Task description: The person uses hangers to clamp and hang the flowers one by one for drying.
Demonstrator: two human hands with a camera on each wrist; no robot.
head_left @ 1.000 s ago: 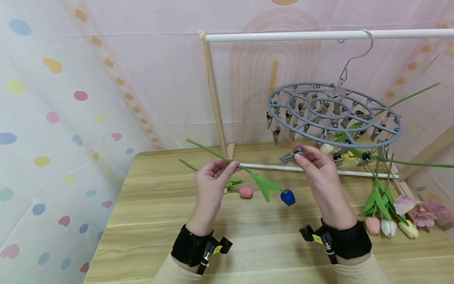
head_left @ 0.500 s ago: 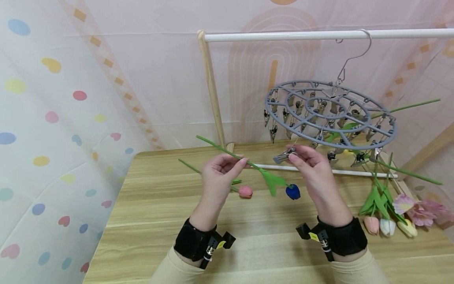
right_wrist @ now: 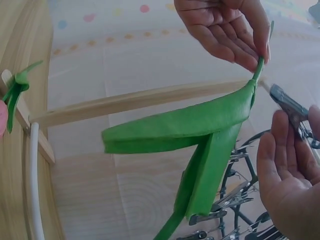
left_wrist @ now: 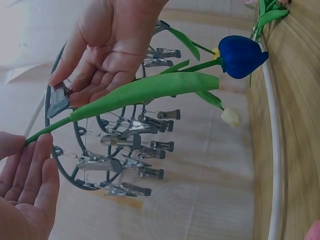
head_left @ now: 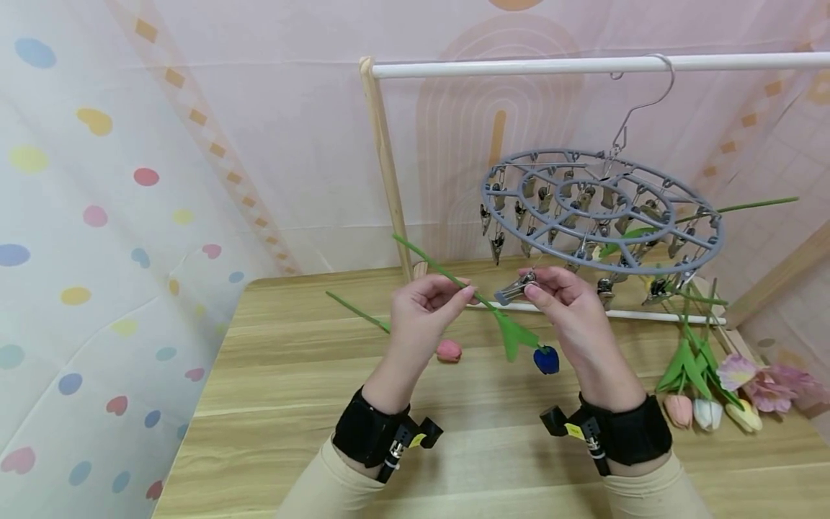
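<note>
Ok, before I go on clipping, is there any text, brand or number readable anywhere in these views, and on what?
No readable text in any view.
Yellow tag on the left wrist strap: too small to read.
Yellow tag on the right wrist strap: too small to read.
Grey clip hanger, metal clip and blue tulip: no marks visible.
Backdrop: only dots, hearts and arches, no lettering.

Light wooden plank worktop (head_left: 292, 404). Behind it a pale pink wall (head_left: 292, 108) with arch pattern and diagonal checker stripes. White curtain (head_left: 78, 252) with coloured dots and hearts hangs at the left. Wooden rack post (head_left: 386, 166) carries a white rail (head_left: 519, 66). Soft, even light.
</note>
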